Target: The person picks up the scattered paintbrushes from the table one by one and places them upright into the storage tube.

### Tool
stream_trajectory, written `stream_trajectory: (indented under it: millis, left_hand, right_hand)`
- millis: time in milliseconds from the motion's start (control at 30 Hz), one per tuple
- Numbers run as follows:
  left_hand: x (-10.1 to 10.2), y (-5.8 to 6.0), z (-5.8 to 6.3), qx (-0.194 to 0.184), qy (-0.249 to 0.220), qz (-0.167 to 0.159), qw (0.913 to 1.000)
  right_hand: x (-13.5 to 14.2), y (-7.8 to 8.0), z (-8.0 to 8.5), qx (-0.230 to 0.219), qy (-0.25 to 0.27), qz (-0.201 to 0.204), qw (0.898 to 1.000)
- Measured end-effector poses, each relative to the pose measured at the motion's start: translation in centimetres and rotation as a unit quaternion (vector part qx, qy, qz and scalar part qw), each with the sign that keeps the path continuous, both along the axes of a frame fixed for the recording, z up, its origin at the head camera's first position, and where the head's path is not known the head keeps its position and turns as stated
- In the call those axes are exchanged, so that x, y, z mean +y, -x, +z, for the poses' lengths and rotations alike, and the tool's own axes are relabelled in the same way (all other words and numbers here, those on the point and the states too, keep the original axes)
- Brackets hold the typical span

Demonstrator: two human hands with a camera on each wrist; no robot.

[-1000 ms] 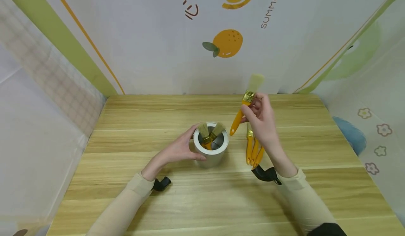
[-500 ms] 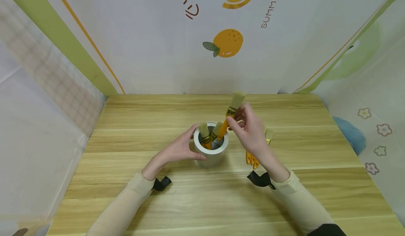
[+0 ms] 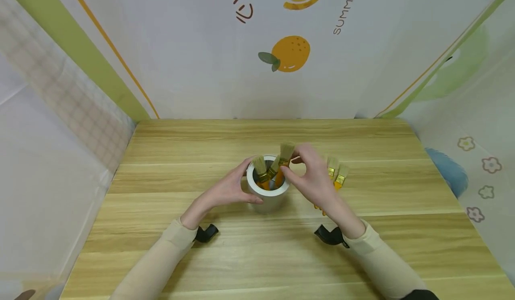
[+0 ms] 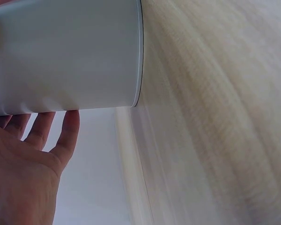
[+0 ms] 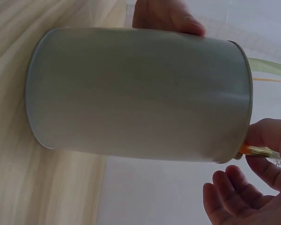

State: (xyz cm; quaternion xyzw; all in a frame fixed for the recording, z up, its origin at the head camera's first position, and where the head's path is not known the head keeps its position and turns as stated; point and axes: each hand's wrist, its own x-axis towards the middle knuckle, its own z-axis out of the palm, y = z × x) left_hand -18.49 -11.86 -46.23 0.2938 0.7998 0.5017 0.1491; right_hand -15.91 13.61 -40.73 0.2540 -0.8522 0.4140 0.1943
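A white can (image 3: pixel 268 205) stands upright on the table in the head view. My left hand (image 3: pixel 226 190) holds it from the left, thumb in front and fingers behind; the left wrist view shows those fingertips against the can's wall (image 4: pixel 70 56). Two paintbrushes (image 3: pixel 260 168) lean inside, bristles up. At the can's right rim my right hand (image 3: pixel 315 177) pinches another paintbrush (image 3: pixel 287 151) near its metal ferrule, its orange handle down inside the can. In the right wrist view, thumb and index finger pinch that brush (image 5: pixel 258 151) while the other fingers stay off it.
More paintbrushes (image 3: pixel 341 177) with orange handles lie on the wooden table (image 3: pixel 241 259), right of the can and partly hidden by my right hand and forearm. A printed white cloth (image 3: pixel 201 67) hangs behind the table's back edge. Black wrist mounts (image 3: pixel 331 236) stick out below the sleeves.
My right hand has moved left and down, bringing the paintbrush from above the table into the can, handle first. The left hand and the can have stayed in place.
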Motion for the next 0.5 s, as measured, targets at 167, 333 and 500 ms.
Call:
stream_trajectory:
  millis: [167,333,500]
  left_hand:
    - [0.0,0.0,0.0,0.002,-0.007,-0.007,1.0]
    - [0.1,0.0,0.0,0.005,-0.005,-0.004,1.0]
    - [0.2,0.0,0.0,-0.001,-0.001,0.001,1.0]
  right_hand:
    - [0.0,-0.3,-0.3,-0.015,0.008,0.0,1.0]
    - [0.5,-0.4,-0.1,-0.043,0.041,-0.024,0.998]
    - [1.8,0.1,-0.2,-0.089,0.067,-0.047,0.993]
